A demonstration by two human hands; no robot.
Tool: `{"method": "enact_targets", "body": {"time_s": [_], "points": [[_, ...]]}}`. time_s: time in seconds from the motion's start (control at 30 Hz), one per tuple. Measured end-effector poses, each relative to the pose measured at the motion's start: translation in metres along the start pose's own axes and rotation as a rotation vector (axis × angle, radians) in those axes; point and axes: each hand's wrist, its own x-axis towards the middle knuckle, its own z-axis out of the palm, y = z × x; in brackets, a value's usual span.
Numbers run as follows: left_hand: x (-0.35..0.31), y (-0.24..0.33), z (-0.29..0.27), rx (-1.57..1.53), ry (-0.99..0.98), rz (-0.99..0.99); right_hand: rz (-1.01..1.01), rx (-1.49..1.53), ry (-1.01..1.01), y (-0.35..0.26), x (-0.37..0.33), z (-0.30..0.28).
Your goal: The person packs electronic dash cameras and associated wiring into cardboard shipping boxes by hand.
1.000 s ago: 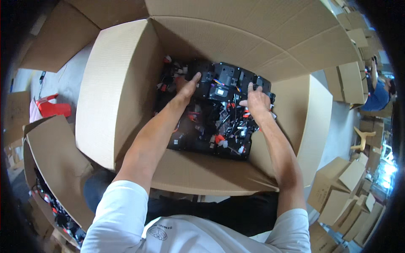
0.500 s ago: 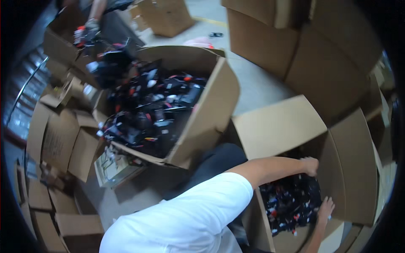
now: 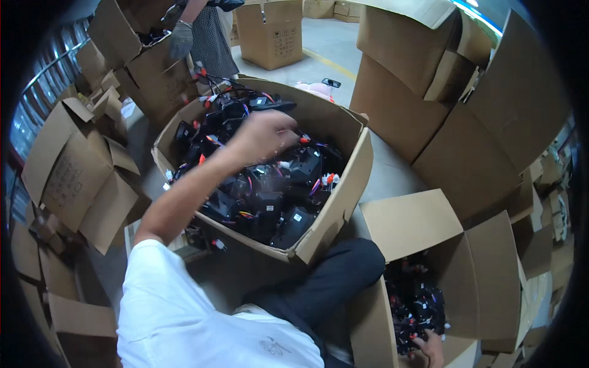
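A large cardboard box (image 3: pixel 335 214) in front of me is filled with black boxy electronic units (image 3: pixel 305 164) with coloured wires and red and white connectors. Over the middle of this pile is my left hand (image 3: pixel 265 136), its fingers bent and smeared by motion; whether anything is in them does not show. Down at the lower right, my right hand (image 3: pixel 431 349) reaches into a second open cardboard box (image 3: pixel 375 322). Its fingers are apart, at the near edge of similar black wired units (image 3: pixel 424 303) lying inside.
Another person's gloved hand (image 3: pixel 181 40) is by a box (image 3: pixel 113 34) at the far left. Tall stacked cartons (image 3: pixel 454 150) stand at the right. Opened cartons (image 3: pixel 76 178) crowd the left side. A closed carton (image 3: pixel 270 37) sits on the floor behind.
My left hand has moved from the right box to above the large box. My right hand has shifted lower inside the right box. The other person's hand has drawn back from the large box.
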Motion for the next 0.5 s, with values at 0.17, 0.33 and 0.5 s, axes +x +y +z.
{"method": "enact_targets", "body": {"time_s": [0.17,0.33,0.5], "points": [[0.044,-0.198,-0.029,0.374,-0.046,0.008,0.147,0.003,-0.057,0.0,-0.037,-0.005],[0.07,-0.242,-0.018,0.726,-0.653,-0.113,-0.026,-0.009,-0.043,-0.073,-0.007,0.026],[0.1,-0.144,-0.017,0.126,-0.204,0.035,0.089,0.039,0.021,-0.101,-0.055,-0.01]]}}
